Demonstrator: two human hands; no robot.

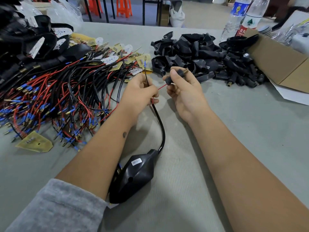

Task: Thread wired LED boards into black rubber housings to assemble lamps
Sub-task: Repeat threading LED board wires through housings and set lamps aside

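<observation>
A black rubber housing (133,176) with a white label lies on the grey table between my forearms. A thick black cable (160,124) curves up from it into my left hand (138,92), which pinches the cable's thin black and red wires. The black wire with a blue-sleeved tip (145,61) sticks up above that hand. My right hand (182,87) grips a small black rubber sleeve with a brass threaded end (177,73); the red wire (161,87) runs into its lower end.
A heap of wired LED boards (66,91) with red and black leads covers the left. Assembled black lamps (25,46) pile at far left. Loose black housings (204,56) heap at the back, beside a cardboard box (275,61) and two plastic bottles (240,17).
</observation>
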